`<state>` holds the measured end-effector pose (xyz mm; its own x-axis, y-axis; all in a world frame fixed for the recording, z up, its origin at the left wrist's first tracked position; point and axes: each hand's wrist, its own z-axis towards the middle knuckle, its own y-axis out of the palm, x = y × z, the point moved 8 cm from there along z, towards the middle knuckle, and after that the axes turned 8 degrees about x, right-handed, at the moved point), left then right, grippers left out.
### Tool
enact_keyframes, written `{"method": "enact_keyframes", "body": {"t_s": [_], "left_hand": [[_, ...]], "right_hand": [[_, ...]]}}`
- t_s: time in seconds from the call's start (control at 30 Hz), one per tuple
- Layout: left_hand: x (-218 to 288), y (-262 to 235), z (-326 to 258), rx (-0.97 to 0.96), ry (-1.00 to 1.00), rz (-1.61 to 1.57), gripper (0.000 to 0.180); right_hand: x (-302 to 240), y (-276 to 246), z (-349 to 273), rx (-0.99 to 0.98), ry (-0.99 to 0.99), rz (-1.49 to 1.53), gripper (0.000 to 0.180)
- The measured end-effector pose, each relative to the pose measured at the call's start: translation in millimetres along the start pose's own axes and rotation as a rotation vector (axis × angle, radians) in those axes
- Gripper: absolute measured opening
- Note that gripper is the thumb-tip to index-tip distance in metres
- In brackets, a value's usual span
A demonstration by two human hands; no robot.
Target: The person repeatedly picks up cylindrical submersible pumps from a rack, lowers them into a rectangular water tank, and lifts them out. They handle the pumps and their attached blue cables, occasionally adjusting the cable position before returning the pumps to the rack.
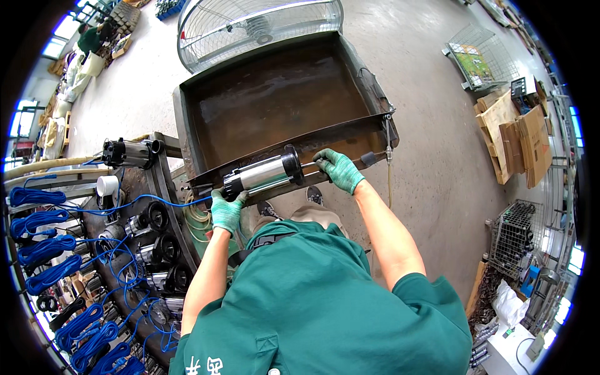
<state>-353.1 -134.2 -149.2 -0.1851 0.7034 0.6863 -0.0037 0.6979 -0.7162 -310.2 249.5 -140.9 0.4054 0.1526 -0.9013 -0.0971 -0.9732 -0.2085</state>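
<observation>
One smooth, black-capped steel cylinder (265,174) along near edge of rectangular tank (182,122), clamped in knit-gloved left hand (227,212); thin rod (309,165) pinched in right hand (339,171).

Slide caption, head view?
Left hand at one end of a silver cylinder, right hand beyond the other, tank ahead.

Brown liquid (281,94) obscures the floor of the dark rectangular metal tank (187,125). The silver metal cylinder with black ends (264,174) hides part of the tank's front side. The upper edge crops the round grey wire-mesh fan (257,26); the lower edge crops the dark-green cloth shirt (325,300).
</observation>
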Motion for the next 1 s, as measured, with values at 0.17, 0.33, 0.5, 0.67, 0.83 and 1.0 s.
{"method": "enact_keyframes", "body": {"t_s": [0.17,0.33,0.5,0.67,0.83,1.0], "left_hand": [[-6,3,2,-0.014,-0.01,-0.029,0.075],[4,3,2,-0.028,-0.007,0.002,0.072],[2,1,2,-0.043,-0.026,-0.029,0.072],[2,-1,1,-0.031,-0.017,-0.014,0.073],[10,-3,1,-0.05,-0.038,0.006,0.072],[14,-6,-2,-0.053,-0.057,0.015,0.071]], "right_hand": [[11,4,11,-0.019,0.06,-0.03,0.023],[44,2,28,-0.09,0.154,-0.336,0.043],[16,2,25,0.094,0.042,-0.652,0.058],[45,6,28,0.146,0.102,-0.185,0.044],[56,6,11,-0.191,0.441,0.384,0.041],[34,6,4,-0.254,0.406,0.417,0.047]]}}
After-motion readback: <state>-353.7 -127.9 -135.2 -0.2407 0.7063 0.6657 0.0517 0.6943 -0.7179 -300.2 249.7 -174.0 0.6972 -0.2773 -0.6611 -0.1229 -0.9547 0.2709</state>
